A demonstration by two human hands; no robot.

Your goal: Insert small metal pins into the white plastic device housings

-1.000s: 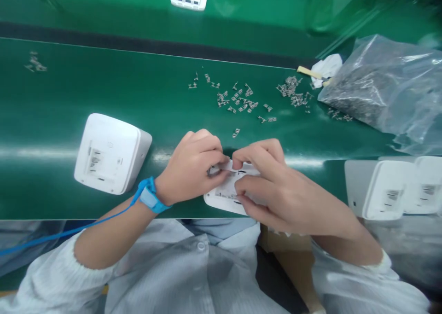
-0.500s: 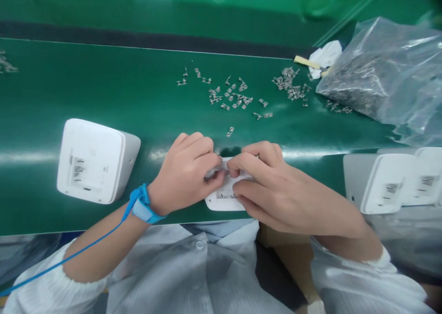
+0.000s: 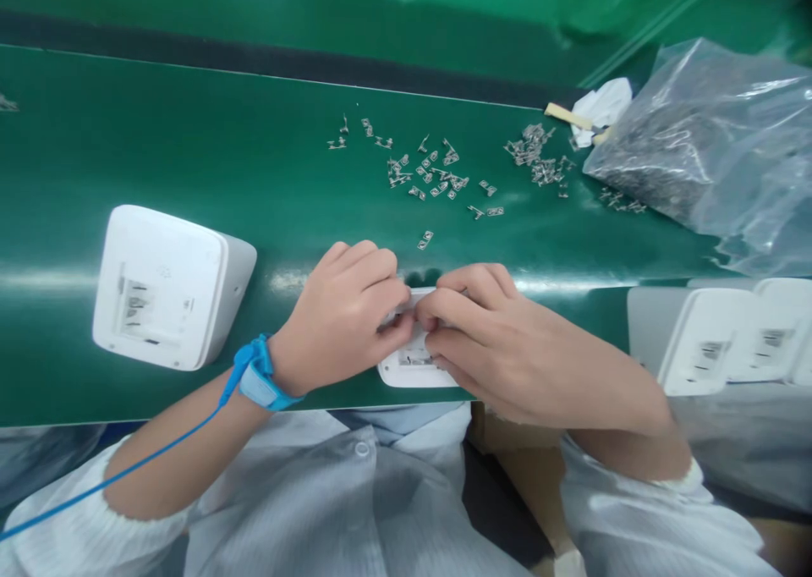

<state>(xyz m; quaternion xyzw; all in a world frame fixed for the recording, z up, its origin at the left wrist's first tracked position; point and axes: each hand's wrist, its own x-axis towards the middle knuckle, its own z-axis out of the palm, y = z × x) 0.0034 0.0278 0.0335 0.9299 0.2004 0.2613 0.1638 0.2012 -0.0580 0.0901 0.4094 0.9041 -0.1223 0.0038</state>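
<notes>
A white plastic housing (image 3: 415, 376) lies in front of me at the table's near edge, its recessed slot partly covered by my fingers. My left hand (image 3: 355, 315), with a blue strap at its wrist, is closed at the housing's upper left; thumb and index finger are bent together there. My right hand (image 3: 488, 332) reaches over the housing from the right, fingertips pinched at the slot beside the left thumb. Whatever sits between the fingertips is hidden. Small metal contact pieces (image 3: 447, 179) are scattered beyond my hands, and a single metal piece (image 3: 425, 239) lies nearest to them.
Another white housing (image 3: 161, 285) stands at left, its slot facing up. More white housings (image 3: 704, 340) line the right side. A clear plastic bag (image 3: 691, 154) full of metal pieces lies at the back right, near a yellow-handled tool (image 3: 567, 116). The blue cord (image 3: 127, 475) trails left.
Both hands stay on the housing with only slight finger shifts; the right fingertips have moved a little. The whole view has turned slightly.
</notes>
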